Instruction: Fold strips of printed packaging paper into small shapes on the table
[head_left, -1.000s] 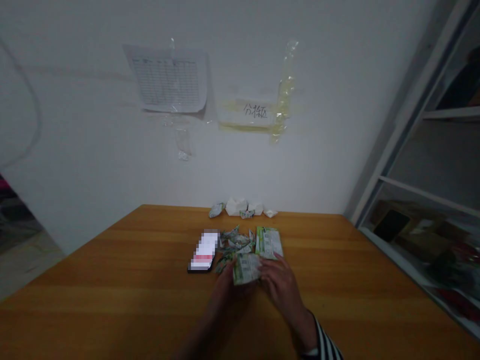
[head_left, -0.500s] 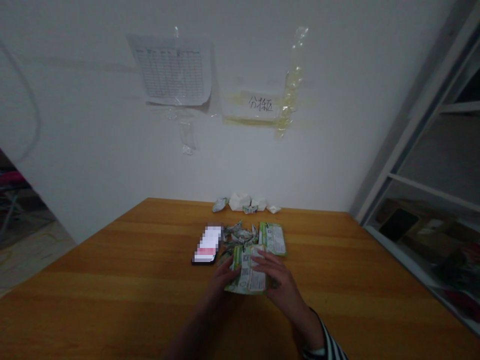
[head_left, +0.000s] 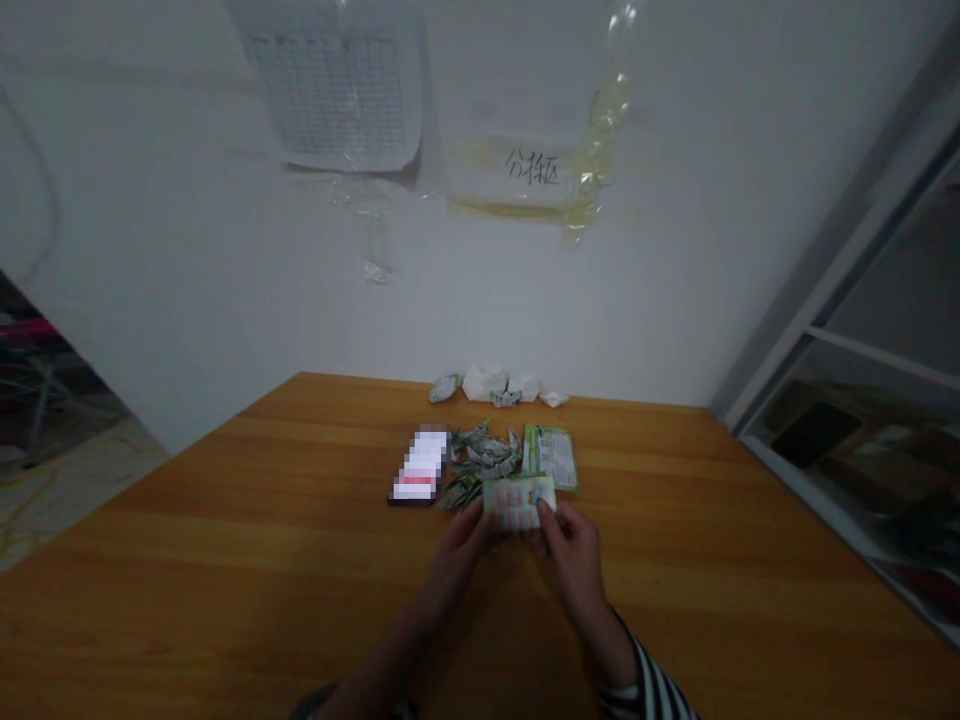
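Wrappers (head_left: 487, 455) — behind held packet (head_left: 511, 502), beside phone (head_left: 421, 465)

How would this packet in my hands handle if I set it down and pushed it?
The packet looks thin, so it's probably light. It seems fairly flat, so it would likely slide rather than roll. It may crease easily, if it's made like the crumpled wrappers just beyond it.

wood-grained and faintly glossy across the tabletop (head_left: 225, 520), smooth and plastic-looking on the held packet (head_left: 514, 498), crinkled in the wrappers (head_left: 486, 452), matt paper in the printed sheet (head_left: 337, 100), shiny plastic in the tape (head_left: 600, 140)
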